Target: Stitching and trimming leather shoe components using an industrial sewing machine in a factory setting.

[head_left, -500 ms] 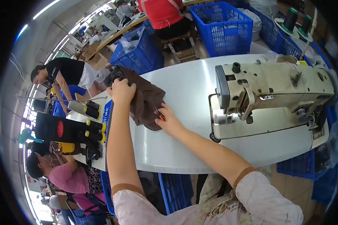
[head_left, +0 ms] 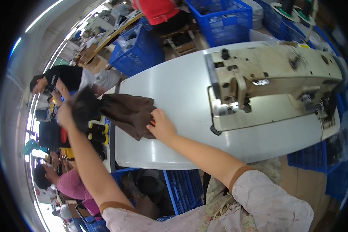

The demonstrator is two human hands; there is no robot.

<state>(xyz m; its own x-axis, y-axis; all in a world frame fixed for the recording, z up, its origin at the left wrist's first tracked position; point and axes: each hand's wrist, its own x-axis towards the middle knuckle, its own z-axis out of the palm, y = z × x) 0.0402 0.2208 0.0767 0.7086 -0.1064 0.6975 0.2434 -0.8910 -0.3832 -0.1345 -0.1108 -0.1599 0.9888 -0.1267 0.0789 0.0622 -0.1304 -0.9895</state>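
Note:
A crumpled brown fabric piece (head_left: 133, 112) lies on the left part of the white sewing table, its darker black end (head_left: 86, 108) pulled up and out past the table's left edge. My left hand (head_left: 67, 115), blurred by motion, grips that black end. On the brown fabric's right edge rests my right hand (head_left: 163, 127), its fingers curled round small thread snips (head_left: 152, 123), of which only a bit of orange handle shows. The cream sewing machine (head_left: 274, 73) stands to the right of both hands.
Several black thread cones (head_left: 98, 131) stand beyond the table's left edge. Blue crates (head_left: 139, 52) sit behind the table, and another blue crate (head_left: 181, 189) is below its front edge. Three people work nearby, two at the left and one at the back.
My left hand has swung left, drawing the fabric's black end along and stretching the piece out. The brown part has shifted left. My right hand stays on its edge, the snips' blades now hidden.

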